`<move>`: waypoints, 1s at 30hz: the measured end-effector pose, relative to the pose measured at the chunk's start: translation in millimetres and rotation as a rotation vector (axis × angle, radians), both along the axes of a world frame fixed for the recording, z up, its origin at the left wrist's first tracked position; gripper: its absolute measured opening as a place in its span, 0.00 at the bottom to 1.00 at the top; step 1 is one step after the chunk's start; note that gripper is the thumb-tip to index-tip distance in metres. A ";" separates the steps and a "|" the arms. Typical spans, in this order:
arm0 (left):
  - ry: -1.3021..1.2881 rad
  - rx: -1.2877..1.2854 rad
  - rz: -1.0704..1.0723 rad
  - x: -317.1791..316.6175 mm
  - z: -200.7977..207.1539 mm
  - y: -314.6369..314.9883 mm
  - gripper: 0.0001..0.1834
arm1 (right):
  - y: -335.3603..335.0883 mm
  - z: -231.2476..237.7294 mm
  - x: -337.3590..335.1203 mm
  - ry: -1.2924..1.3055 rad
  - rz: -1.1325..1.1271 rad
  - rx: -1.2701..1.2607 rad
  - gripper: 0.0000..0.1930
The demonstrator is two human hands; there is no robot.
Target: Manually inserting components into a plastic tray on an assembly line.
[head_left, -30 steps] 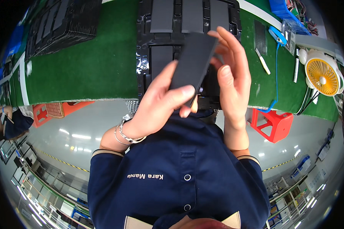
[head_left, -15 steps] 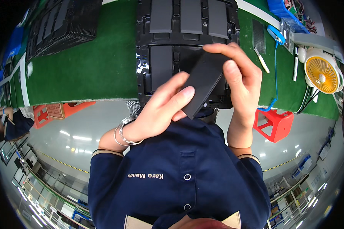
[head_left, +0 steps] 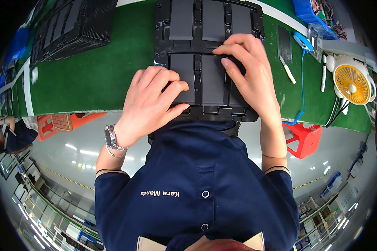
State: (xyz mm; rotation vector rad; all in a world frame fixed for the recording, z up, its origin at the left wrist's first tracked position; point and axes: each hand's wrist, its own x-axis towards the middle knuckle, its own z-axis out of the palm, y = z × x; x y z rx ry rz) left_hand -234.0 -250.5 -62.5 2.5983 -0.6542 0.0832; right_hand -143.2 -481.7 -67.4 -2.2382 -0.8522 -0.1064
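A black moulded plastic tray [head_left: 184, 44] lies at the table's front edge, in front of me. A flat dark rectangular panel [head_left: 213, 81] rests in its front middle compartment. My right hand [head_left: 251, 67] is over that panel's far right part, thumb and fingers apart, the fingertips at its surface. Another such panel [head_left: 182, 69] sits in the front left compartment. My left hand [head_left: 153, 94] lies across the tray's left edge, fingers bent and thumb apart, tips over that panel. The right hand and wrist hide much of the front right compartment.
More panels [head_left: 213, 21] fill the tray's far row. A stack of black trays [head_left: 71, 31] stands at the far left on the green table [head_left: 113, 71]. To the right are a white-handled tool [head_left: 288, 73], a blue coiled cord [head_left: 302, 83] and a yellow fan [head_left: 352, 83].
The panel held in both hands now lies in the front middle compartment. My hands have moved apart, the left one leftward. The tray has shifted slightly right.
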 end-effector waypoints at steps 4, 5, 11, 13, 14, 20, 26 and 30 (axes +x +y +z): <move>-0.133 -0.108 -0.001 3.1 -4.7 8.7 0.21 | -8.9 5.9 -6.3 -0.014 -0.113 0.027 0.09; -0.084 -0.152 0.042 0.9 -5.8 11.4 0.21 | -12.1 5.3 -8.8 0.006 -0.122 0.062 0.09; 0.918 -1.104 0.407 -12.1 11.5 -2.1 0.45 | -4.0 7.3 -34.1 0.223 -0.097 0.242 0.06; 0.909 -1.202 0.429 -18.0 12.5 -10.7 0.44 | 1.2 9.4 -42.8 0.373 -0.075 0.344 0.04; 0.904 -1.251 0.441 -21.0 12.0 -16.0 0.43 | 3.9 9.6 -46.6 0.446 -0.065 0.403 0.04; 0.815 -1.404 0.416 -23.8 3.0 -33.3 0.23 | 20.5 2.8 -59.4 0.763 0.021 0.628 0.05; 0.695 -1.417 0.430 -20.7 2.5 -45.6 0.21 | 26.2 3.5 -60.2 0.733 -0.009 0.631 0.05; 0.657 -1.410 0.421 -19.5 4.8 -49.0 0.19 | 27.8 6.2 -62.1 0.811 -0.068 0.663 0.04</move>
